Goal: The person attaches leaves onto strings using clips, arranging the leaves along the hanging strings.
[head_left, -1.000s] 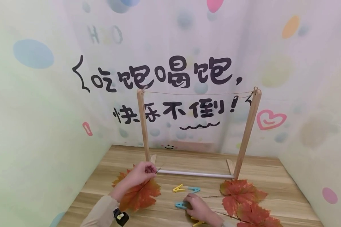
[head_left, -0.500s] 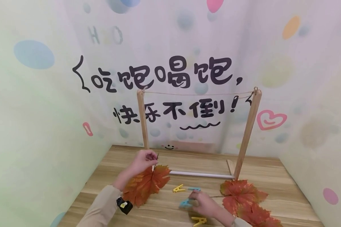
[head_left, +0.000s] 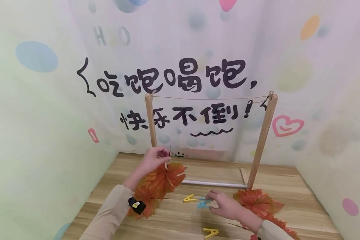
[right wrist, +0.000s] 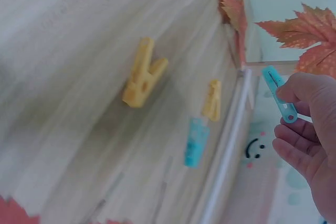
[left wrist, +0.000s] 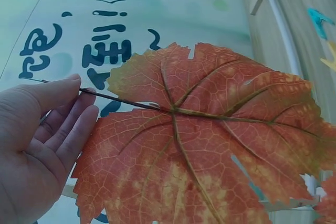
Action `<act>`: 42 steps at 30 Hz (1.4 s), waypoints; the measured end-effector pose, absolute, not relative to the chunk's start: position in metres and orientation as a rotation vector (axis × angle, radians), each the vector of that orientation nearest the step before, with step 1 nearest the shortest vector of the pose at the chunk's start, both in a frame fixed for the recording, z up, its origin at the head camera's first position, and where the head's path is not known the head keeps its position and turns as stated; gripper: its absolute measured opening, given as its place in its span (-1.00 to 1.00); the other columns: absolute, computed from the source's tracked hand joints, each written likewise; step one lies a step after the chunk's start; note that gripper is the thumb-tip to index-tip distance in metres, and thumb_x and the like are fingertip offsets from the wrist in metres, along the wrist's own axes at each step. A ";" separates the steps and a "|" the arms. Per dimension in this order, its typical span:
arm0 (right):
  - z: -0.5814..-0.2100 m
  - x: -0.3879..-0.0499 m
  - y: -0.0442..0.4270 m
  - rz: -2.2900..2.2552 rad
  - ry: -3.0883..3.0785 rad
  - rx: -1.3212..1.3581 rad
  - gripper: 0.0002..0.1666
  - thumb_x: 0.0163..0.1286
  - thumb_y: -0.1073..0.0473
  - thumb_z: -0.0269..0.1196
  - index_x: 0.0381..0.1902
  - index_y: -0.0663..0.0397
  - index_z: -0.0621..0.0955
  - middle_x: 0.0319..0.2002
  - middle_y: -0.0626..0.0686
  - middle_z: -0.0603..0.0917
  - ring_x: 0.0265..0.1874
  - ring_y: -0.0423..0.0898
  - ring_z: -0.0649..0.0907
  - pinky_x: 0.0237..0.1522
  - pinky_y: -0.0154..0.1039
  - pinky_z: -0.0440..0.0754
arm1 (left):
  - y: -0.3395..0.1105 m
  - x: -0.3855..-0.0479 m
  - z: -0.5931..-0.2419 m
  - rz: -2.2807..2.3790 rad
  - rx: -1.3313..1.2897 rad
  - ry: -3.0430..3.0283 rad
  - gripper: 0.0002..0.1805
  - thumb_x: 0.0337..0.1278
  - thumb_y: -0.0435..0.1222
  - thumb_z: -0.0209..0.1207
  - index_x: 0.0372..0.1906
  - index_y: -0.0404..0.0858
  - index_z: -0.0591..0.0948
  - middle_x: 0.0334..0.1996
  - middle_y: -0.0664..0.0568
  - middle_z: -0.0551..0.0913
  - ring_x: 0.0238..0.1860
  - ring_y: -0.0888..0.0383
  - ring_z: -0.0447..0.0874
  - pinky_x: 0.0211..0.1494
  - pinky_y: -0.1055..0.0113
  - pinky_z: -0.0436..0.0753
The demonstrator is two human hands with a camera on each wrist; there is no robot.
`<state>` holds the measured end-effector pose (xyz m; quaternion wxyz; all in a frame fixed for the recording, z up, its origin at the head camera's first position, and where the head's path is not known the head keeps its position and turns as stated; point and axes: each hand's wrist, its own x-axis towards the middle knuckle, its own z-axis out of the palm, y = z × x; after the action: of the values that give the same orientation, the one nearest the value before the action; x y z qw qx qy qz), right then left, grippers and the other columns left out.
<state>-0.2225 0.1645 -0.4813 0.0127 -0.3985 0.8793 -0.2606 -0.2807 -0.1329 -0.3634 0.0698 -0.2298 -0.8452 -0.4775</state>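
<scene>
Between thumb and fingertips the left hand (head_left: 156,158) pinches the dark stem of a red-orange leaf (left wrist: 210,129); the leaf hangs below the fingers, in front of the frame's left post. A second leaf (head_left: 147,196) lies on the table under it. In the right wrist view the right hand (right wrist: 315,124) pinches a blue clothespin (right wrist: 280,95), held above the table. Near it on the wood are another blue clothespin (right wrist: 196,142) and a yellow one (right wrist: 212,100). One more yellow clothespin (head_left: 211,232) lies closer to the front.
A wooden frame with a right post (head_left: 262,143), a white bottom bar (head_left: 216,183) and a string (head_left: 198,99) tied across its top stands at the back. More red leaves (head_left: 259,201) lie at the right. Printed curtains surround the table (head_left: 114,180).
The left hand has risen, lifting the leaf off the table by its stem. With the blue clothespin, the right hand has moved up and to the right, away from the front yellow clothespin.
</scene>
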 end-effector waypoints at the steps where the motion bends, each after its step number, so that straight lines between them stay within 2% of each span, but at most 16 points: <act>1: -0.476 -0.223 0.165 -0.805 2.750 -1.249 -0.79 0.14 0.30 0.26 -0.23 0.11 0.55 -0.27 -0.02 0.54 -0.25 -0.18 0.57 -0.27 -0.32 0.57 | -0.132 -0.281 -0.361 -1.438 -0.676 -2.549 -0.92 -0.05 -0.47 0.25 -0.38 -0.38 0.59 -0.44 -0.03 0.63 -0.41 0.17 0.56 -0.35 0.42 0.59; 5: -0.459 -0.224 0.169 -0.758 2.819 -1.323 -0.81 0.12 0.28 0.28 -0.26 0.12 0.56 -0.30 -0.08 0.51 -0.30 -0.26 0.54 -0.32 -0.38 0.55 | -0.129 -0.284 -0.355 -1.446 -0.647 -2.554 -0.89 -0.04 -0.44 0.25 -0.35 -0.39 0.60 -0.44 -0.03 0.63 -0.39 0.16 0.58 -0.34 0.41 0.59; 9: -0.443 -0.229 0.172 -0.700 2.870 -1.367 -0.77 0.12 0.29 0.28 -0.22 0.11 0.56 -0.28 -0.08 0.50 -0.31 -0.24 0.52 -0.36 -0.40 0.53 | -0.125 -0.289 -0.350 -1.449 -0.641 -2.508 -0.88 -0.06 -0.43 0.27 -0.35 -0.40 0.62 -0.45 -0.05 0.64 -0.41 0.17 0.58 -0.35 0.42 0.58; 17: -0.412 -0.240 0.175 -0.681 2.928 -1.467 -0.72 0.10 0.33 0.30 -0.19 0.15 0.53 -0.27 -0.05 0.47 -0.29 -0.21 0.51 -0.30 -0.35 0.56 | -0.116 -0.296 -0.333 -1.491 -0.616 -2.360 -0.88 -0.07 -0.42 0.28 -0.37 -0.41 0.64 -0.43 -0.16 0.67 -0.44 0.15 0.60 -0.48 0.44 0.56; 25: -0.388 -0.244 0.175 -0.617 2.994 -1.551 -0.71 0.10 0.32 0.30 -0.18 0.17 0.54 -0.26 0.03 0.49 -0.29 -0.18 0.51 -0.26 -0.28 0.57 | -0.109 -0.301 -0.312 -1.517 -0.587 -2.319 -0.85 -0.07 -0.41 0.28 -0.34 -0.43 0.65 -0.40 -0.17 0.68 -0.45 0.15 0.62 -0.44 0.51 0.53; 32: -0.372 -0.247 0.176 -0.587 3.044 -1.559 -0.71 0.10 0.30 0.31 -0.18 0.13 0.54 -0.29 -0.05 0.49 -0.32 -0.19 0.52 -0.29 -0.32 0.57 | -0.107 -0.308 -0.296 -1.480 -0.595 -2.279 -0.83 -0.04 -0.39 0.27 -0.33 -0.43 0.65 -0.39 -0.18 0.68 -0.41 0.09 0.62 -0.42 0.49 0.53; 36: -0.366 -0.248 0.175 -0.608 3.036 -1.497 -0.70 0.11 0.26 0.31 -0.16 0.10 0.55 -0.27 -0.07 0.52 -0.30 -0.22 0.53 -0.26 -0.33 0.57 | -0.107 -0.312 -0.290 -1.471 -0.559 -2.285 -0.83 -0.03 -0.39 0.27 -0.32 -0.43 0.66 -0.38 -0.17 0.68 -0.38 0.07 0.63 -0.37 0.46 0.55; 42: -0.356 -0.251 0.173 -0.645 3.047 -1.572 -0.72 0.05 0.29 0.34 -0.23 0.17 0.58 -0.27 -0.01 0.59 -0.28 -0.14 0.59 -0.25 -0.28 0.60 | -0.109 -0.322 -0.281 -1.450 -0.502 -2.244 -0.83 -0.03 -0.39 0.26 -0.30 -0.43 0.66 -0.35 -0.19 0.68 -0.34 0.05 0.66 -0.24 0.35 0.62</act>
<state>-0.2513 0.1730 -0.3563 -0.1727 -0.4439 0.8602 -0.1821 -0.3217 -0.1095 -0.2812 0.2102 -0.1807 -0.8070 -0.5215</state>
